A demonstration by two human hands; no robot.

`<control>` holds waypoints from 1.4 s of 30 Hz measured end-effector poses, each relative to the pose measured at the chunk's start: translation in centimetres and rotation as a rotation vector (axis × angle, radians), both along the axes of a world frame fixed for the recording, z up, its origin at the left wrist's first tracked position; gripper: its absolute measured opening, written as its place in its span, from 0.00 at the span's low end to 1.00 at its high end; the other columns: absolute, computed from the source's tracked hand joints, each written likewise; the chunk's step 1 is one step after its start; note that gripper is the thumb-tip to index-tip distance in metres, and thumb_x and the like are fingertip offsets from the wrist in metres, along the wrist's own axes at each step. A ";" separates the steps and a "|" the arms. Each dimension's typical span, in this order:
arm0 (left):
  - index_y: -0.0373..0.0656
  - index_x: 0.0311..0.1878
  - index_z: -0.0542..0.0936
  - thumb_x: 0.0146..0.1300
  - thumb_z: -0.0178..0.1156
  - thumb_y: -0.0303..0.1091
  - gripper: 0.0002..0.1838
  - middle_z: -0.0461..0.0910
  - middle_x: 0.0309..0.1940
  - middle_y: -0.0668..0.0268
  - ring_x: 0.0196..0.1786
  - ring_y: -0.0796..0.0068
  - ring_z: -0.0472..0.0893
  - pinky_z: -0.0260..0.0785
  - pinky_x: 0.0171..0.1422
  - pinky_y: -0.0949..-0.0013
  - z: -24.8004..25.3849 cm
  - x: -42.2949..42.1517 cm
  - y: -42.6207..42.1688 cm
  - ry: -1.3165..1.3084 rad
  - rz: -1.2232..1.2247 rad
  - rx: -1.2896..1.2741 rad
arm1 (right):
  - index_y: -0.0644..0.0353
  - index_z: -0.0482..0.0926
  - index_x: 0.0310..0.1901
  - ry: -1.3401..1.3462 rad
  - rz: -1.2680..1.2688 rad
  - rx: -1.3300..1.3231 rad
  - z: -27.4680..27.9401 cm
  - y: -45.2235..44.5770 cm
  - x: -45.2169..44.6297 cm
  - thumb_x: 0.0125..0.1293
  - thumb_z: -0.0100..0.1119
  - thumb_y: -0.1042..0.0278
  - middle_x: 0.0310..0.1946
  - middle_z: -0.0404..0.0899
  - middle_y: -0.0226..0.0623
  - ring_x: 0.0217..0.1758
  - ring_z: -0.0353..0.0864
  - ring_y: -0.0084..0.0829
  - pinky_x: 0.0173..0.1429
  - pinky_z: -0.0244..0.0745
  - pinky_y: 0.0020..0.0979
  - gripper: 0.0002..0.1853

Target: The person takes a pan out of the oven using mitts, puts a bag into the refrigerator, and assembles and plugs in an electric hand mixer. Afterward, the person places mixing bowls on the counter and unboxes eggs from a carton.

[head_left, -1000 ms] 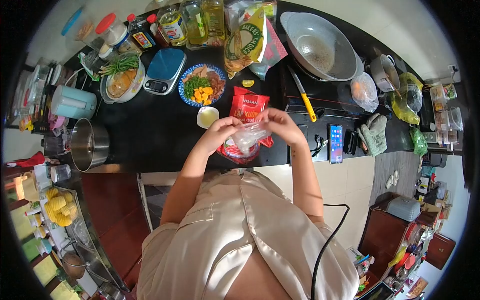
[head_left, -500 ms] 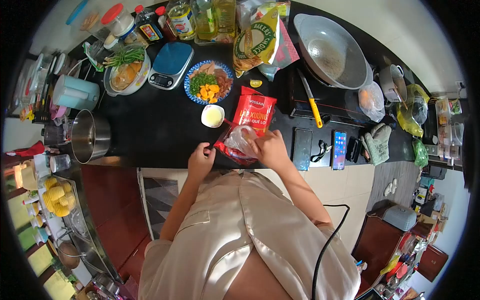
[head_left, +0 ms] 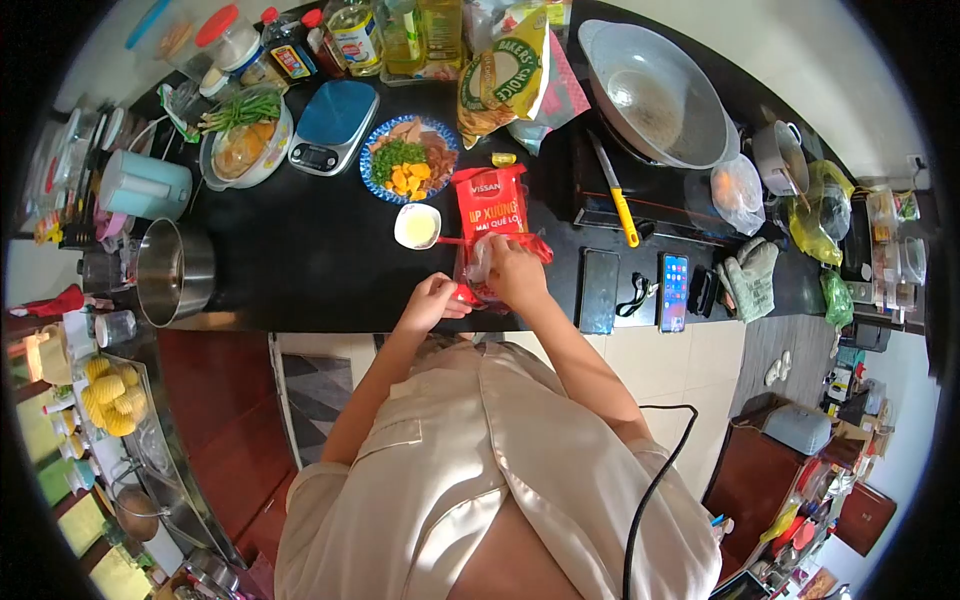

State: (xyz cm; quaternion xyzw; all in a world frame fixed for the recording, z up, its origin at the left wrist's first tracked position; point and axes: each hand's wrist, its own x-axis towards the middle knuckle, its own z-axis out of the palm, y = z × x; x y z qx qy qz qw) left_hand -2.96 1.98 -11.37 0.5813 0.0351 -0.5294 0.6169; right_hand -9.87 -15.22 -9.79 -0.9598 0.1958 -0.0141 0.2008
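A red Vissan packet (head_left: 492, 205) lies on the black counter (head_left: 290, 260), its lower end toward the front edge. My left hand (head_left: 432, 303) is closed on the packet's lower left edge. Over the packet's lower part, my right hand (head_left: 516, 272) pinches a clear plastic bag (head_left: 480, 258); its fingertips are partly hidden. A small white dish (head_left: 417, 226) with pale liquid is just left of the packet. Behind that dish stands a blue-rimmed plate (head_left: 375, 186) of chopped greens, orange pieces and meat. A small yellow piece (head_left: 503, 159) lies behind the packet.
Right of the packet are a dark phone (head_left: 599, 290), a lit phone (head_left: 673, 291), a yellow-handled knife (head_left: 625, 215) and a large grey pan (head_left: 700, 145). Farther left are a kitchen scale (head_left: 335, 125), a bowl of greens (head_left: 226, 178) and a steel pot (head_left: 200, 278).
Both hands first held the clear bag up over the packet. My left hand let go, moved left, then took the packet's edge. My right hand lowered the bag onto the packet.
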 end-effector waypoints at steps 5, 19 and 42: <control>0.39 0.42 0.71 0.67 0.50 0.38 0.11 0.76 0.38 0.65 0.41 0.73 0.79 0.72 0.46 0.72 0.1 -0.5 -2.3 -0.017 0.041 -0.170 | 0.63 0.73 0.44 0.078 0.066 -0.030 0.5 -0.7 0.0 0.52 0.53 0.70 0.34 0.79 0.44 0.36 0.80 0.44 0.40 0.74 0.41 0.16; 0.36 0.53 0.70 0.44 0.60 0.29 0.28 0.60 0.62 0.49 0.65 0.52 0.59 0.53 0.68 0.54 2.0 -2.3 -3.8 -1.699 -0.513 0.092 | 0.68 0.77 0.42 0.323 0.265 0.411 2.3 -4.8 1.3 0.58 0.46 0.58 0.49 0.73 0.55 0.55 0.71 0.49 0.57 0.66 0.42 0.21; 0.38 0.42 0.69 0.55 0.58 0.32 0.13 0.77 0.33 0.50 0.39 0.49 0.76 0.67 0.45 0.52 -0.2 0.1 -7.1 -1.422 -0.273 0.207 | 0.66 0.79 0.38 -0.420 -0.287 0.946 -2.0 -4.8 -2.3 0.57 0.53 0.77 0.29 0.78 0.32 0.32 0.75 0.20 0.38 0.70 0.24 0.08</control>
